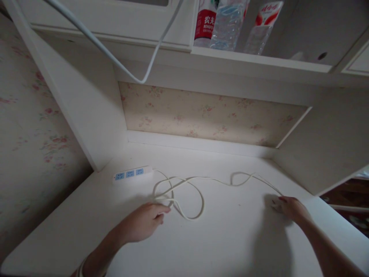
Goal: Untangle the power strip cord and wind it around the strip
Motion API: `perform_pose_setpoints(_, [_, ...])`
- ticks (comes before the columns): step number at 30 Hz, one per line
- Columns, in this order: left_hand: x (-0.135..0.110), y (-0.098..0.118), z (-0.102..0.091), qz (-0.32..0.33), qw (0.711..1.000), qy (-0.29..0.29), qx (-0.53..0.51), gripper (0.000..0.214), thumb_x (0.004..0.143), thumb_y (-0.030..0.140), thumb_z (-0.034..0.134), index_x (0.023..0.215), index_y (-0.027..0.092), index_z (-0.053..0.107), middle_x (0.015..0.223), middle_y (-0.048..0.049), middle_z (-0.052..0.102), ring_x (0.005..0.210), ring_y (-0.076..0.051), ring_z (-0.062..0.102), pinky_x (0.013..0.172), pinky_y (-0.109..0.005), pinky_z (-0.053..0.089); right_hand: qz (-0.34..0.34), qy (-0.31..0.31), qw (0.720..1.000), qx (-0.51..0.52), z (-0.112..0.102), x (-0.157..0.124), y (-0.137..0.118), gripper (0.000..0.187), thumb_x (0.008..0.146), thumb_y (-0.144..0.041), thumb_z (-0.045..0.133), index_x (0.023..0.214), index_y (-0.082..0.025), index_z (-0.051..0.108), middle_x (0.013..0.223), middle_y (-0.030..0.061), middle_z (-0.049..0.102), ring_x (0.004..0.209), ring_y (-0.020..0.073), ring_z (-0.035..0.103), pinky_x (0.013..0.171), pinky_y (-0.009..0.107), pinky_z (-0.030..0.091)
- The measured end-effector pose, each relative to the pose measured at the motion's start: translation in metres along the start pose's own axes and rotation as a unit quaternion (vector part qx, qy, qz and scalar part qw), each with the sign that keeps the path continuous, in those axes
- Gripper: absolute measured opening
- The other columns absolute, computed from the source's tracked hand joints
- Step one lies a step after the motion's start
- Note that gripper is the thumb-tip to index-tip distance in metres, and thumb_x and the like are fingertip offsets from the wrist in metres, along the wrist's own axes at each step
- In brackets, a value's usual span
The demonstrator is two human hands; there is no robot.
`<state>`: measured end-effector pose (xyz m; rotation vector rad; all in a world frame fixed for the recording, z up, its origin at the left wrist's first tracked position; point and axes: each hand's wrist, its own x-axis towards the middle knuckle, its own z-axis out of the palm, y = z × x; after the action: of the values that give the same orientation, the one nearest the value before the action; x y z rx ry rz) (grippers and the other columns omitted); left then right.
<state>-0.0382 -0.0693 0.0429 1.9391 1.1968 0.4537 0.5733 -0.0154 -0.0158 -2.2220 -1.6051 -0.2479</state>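
A white power strip (132, 174) with several blue socket panels lies at the back left of the white desk. Its pale power cord (201, 204) runs from the strip's right end into loose loops, then stretches away to the right. My left hand (147, 221) is closed at the near left side of the loops, thumb and fingers pinched on the cord. Over on the right, my right hand (291, 207) pinches the cord near its far end. Beneath its fingers a plug (276, 206) shows in part, blurred and shaded.
Above the desk (213, 250), a shelf (259, 61) holds several plastic bottles (227, 25). A white bent cable or rod (141, 79) hangs across the upper left, close to the camera. Side panels bound the desk left and right, with a flowered back wall (207, 115) behind.
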Motion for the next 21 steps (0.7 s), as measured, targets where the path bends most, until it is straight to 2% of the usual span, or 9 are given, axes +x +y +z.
perform_pose_setpoints(2, [-0.008,-0.009,-0.026,-0.023,0.999,0.020,0.030,0.033,0.087,0.032,0.041,0.101,0.024,0.070,0.085,-0.0020,0.073,0.079,-0.019,0.067,0.074,-0.029,0.049,0.001,-0.027,1.000,-0.005,-0.001,0.004,-0.004,0.021,0.065,-0.008,0.053,0.061,-0.016,0.073,0.072,0.0209,0.069,0.061,0.0260,0.066,0.059,0.035,0.047])
perform_pose_setpoints(3, [-0.008,-0.015,-0.038,-0.030,0.997,0.047,0.048,0.034,0.088,0.035,0.039,0.101,0.024,0.069,0.086,-0.0018,0.072,0.079,-0.019,0.068,0.074,-0.029,0.049,-0.001,-0.032,0.999,-0.006,-0.002,0.006,-0.011,0.022,0.068,-0.010,0.052,0.067,-0.015,0.074,0.076,0.0222,0.069,0.066,0.0281,0.067,0.062,0.037,0.048])
perform_pose_setpoints(5, [-0.001,-0.032,-0.060,-0.036,0.979,0.166,0.110,0.035,0.087,0.035,0.039,0.104,0.022,0.066,0.102,-0.0044,0.070,0.090,-0.019,0.066,0.082,-0.030,0.049,-0.013,-0.022,1.000,-0.003,-0.001,0.008,-0.038,0.027,0.076,-0.017,0.048,0.085,-0.013,0.073,0.092,0.0229,0.068,0.080,0.0308,0.068,0.072,0.042,0.049])
perform_pose_setpoints(7, [0.013,-0.052,-0.075,-0.021,0.947,0.251,0.202,0.037,0.087,0.035,0.040,0.113,0.019,0.061,0.116,-0.0081,0.065,0.105,-0.021,0.061,0.094,-0.033,0.045,-0.053,-0.015,0.998,0.023,0.000,-0.001,-0.084,0.032,0.085,-0.026,0.044,0.103,-0.015,0.069,0.109,0.0187,0.065,0.095,0.0282,0.065,0.083,0.041,0.049])
perform_pose_setpoints(9, [0.028,-0.072,-0.083,-0.001,0.924,0.243,0.294,0.044,0.082,0.039,0.051,0.119,0.017,0.057,0.126,-0.0119,0.058,0.119,-0.025,0.052,0.104,-0.037,0.037,-0.153,-0.035,0.982,0.107,-0.002,-0.023,-0.145,0.032,0.089,-0.032,0.042,0.106,-0.018,0.065,0.111,0.0136,0.064,0.100,0.0242,0.062,0.089,0.038,0.048])
perform_pose_setpoints(11, [0.039,-0.088,-0.087,-0.030,0.907,0.222,0.355,0.062,0.074,0.044,0.062,0.127,0.014,0.051,0.136,-0.0164,0.049,0.127,-0.030,0.044,0.107,-0.040,0.032,-0.258,-0.084,0.938,0.214,-0.009,-0.058,-0.209,0.031,0.092,-0.033,0.041,0.110,-0.020,0.062,0.111,0.0109,0.062,0.101,0.0221,0.061,0.090,0.038,0.048])
perform_pose_setpoints(15, [0.046,-0.106,-0.092,-0.094,0.898,0.174,0.393,0.067,0.075,0.052,0.059,0.131,0.016,0.047,0.129,-0.0153,0.054,0.118,-0.030,0.051,0.100,-0.041,0.038,-0.369,-0.170,0.857,0.316,-0.028,-0.136,-0.309,0.030,0.094,-0.030,0.043,0.120,-0.024,0.056,0.116,0.0085,0.060,0.108,0.0196,0.056,0.096,0.036,0.046])
perform_pose_setpoints(18, [0.040,-0.108,-0.092,-0.108,0.882,0.182,0.421,0.053,0.082,0.052,0.049,0.121,0.016,0.053,0.114,-0.0145,0.060,0.107,-0.029,0.056,0.091,-0.040,0.042,-0.407,-0.204,0.825,0.335,-0.030,-0.171,-0.345,0.042,0.092,-0.033,0.049,0.133,-0.024,0.045,0.123,0.0095,0.055,0.112,0.0205,0.053,0.097,0.036,0.045])
perform_pose_setpoints(21, [0.027,-0.105,-0.092,-0.134,0.877,0.216,0.407,0.048,0.085,0.054,0.043,0.111,0.016,0.056,0.108,-0.0141,0.059,0.100,-0.028,0.058,0.083,-0.038,0.045,-0.396,-0.205,0.832,0.332,-0.018,-0.181,-0.356,0.036,0.095,-0.028,0.042,0.129,-0.026,0.049,0.110,0.0075,0.059,0.098,0.0183,0.058,0.087,0.033,0.050])
